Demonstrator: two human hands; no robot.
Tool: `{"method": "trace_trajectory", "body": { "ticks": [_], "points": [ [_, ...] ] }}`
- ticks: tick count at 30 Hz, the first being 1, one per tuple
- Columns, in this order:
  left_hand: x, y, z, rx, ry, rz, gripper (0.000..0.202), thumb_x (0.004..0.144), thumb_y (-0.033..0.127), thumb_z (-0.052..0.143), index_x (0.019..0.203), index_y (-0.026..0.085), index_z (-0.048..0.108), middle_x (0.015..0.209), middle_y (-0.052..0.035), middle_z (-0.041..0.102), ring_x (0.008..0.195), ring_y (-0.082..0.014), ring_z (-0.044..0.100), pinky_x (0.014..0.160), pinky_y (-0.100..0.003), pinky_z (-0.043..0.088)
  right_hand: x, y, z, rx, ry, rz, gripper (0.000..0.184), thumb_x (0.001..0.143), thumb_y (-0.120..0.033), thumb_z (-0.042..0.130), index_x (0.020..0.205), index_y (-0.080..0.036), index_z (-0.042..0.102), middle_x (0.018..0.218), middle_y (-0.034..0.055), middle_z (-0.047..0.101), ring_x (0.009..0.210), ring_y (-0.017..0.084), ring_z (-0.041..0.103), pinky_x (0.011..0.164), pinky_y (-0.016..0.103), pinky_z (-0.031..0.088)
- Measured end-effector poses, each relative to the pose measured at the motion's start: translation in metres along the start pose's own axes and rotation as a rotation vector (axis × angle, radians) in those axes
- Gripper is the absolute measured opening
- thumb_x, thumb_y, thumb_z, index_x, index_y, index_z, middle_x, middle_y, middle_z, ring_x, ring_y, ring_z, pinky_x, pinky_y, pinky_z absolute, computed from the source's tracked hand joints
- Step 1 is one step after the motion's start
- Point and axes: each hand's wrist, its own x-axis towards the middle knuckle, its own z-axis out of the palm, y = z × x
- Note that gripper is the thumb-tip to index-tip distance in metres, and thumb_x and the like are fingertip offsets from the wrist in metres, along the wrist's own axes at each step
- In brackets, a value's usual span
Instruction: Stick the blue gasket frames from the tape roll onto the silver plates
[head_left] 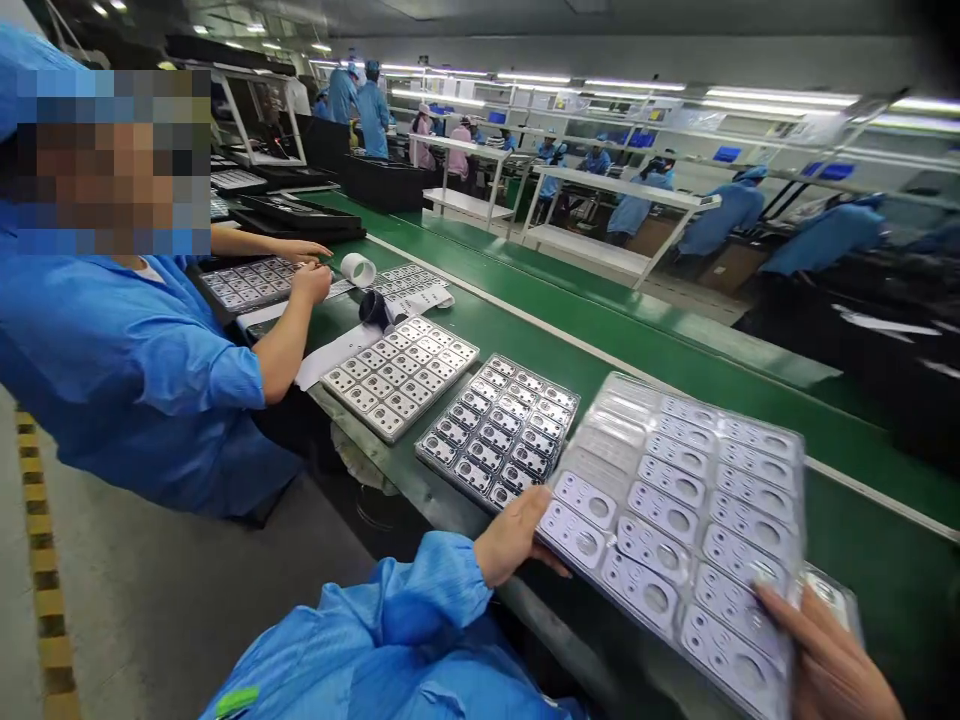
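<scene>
Between my two hands is a clear plastic tray [613,420] of flat white plates with round holes; several pockets at its far left hold no plates. My left hand [517,538] grips its left edge, thumb on top and fingers below. On the right edge, my right hand [829,640] has its fingers over the rim near the corner. Left of it on the green bench lies a tray of dark and silver plates [495,435], and beyond that a tray of silver plates [401,375]. Part of another tray [832,600] shows beneath the held one at right.
At left a co-worker in blue [150,370] works over a tray of plates [251,282]. A white roll [358,269], a dark roll [373,308] and paper [337,355] lie between us. Black bins [382,183] and white racks [615,195] stand farther back.
</scene>
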Motion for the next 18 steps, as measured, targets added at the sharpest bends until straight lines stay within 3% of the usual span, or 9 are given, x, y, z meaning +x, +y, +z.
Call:
{"method": "trace_trajectory", "body": {
  "ticks": [2, 5, 11, 14, 18],
  "points": [
    [-0.003, 0.018, -0.012, 0.019, 0.043, 0.045, 0.074, 0.073, 0.08, 0.057, 0.108, 0.015, 0.055, 0.087, -0.0076, 0.068, 0.066, -0.0165, 0.064, 0.056, -0.031, 0.056, 0.003, -0.013, 0.036, 0.005, 0.058, -0.026, 0.092, 0.057, -0.039, 0.084, 0.141, -0.047, 0.048, 0.14, 0.0045, 0.06, 0.112, 0.037, 0.066, 0.084, 0.052, 0.064],
    [-0.004, 0.039, -0.028, 0.038, 0.082, 0.112, 0.072, 0.075, 0.079, 0.057, 0.106, 0.015, 0.056, 0.088, -0.0073, 0.069, 0.066, -0.0163, 0.064, 0.056, -0.031, 0.056, 0.011, -0.031, 0.085, 0.022, 0.0, -0.033, 0.087, 0.055, -0.03, 0.084, 0.136, -0.033, 0.055, 0.136, 0.0077, 0.064, 0.11, 0.038, 0.068, 0.088, 0.051, 0.063],
    [0.003, 0.073, -0.054, 0.072, 0.157, 0.204, 0.055, 0.09, 0.064, 0.051, 0.113, 0.015, 0.058, 0.097, -0.0094, 0.07, 0.075, -0.0182, 0.064, 0.056, -0.03, 0.055, 0.045, -0.054, 0.14, 0.041, -0.16, -0.042, 0.066, 0.059, -0.021, 0.081, 0.121, -0.027, 0.062, 0.122, 0.009, 0.071, 0.108, 0.036, 0.07, 0.089, 0.049, 0.062],
    [0.021, 0.099, -0.066, 0.102, 0.182, 0.226, 0.046, 0.096, 0.054, 0.045, 0.115, 0.014, 0.059, 0.097, -0.01, 0.07, 0.074, -0.0167, 0.063, 0.056, -0.028, 0.054, 0.072, -0.068, 0.164, 0.017, -0.239, -0.061, 0.053, 0.062, -0.019, 0.078, 0.112, -0.025, 0.064, 0.12, 0.0089, 0.072, 0.109, 0.034, 0.069, 0.091, 0.048, 0.061],
    [0.066, 0.145, -0.085, 0.131, 0.223, 0.209, 0.041, 0.1, 0.046, 0.04, 0.117, 0.014, 0.058, 0.097, -0.0103, 0.07, 0.076, -0.0168, 0.064, 0.06, -0.028, 0.054, 0.122, -0.095, 0.203, 0.038, -0.318, -0.169, 0.041, 0.067, -0.017, 0.071, 0.107, -0.023, 0.064, 0.113, 0.0078, 0.074, 0.108, 0.031, 0.069, 0.093, 0.048, 0.059]
  ]
}}
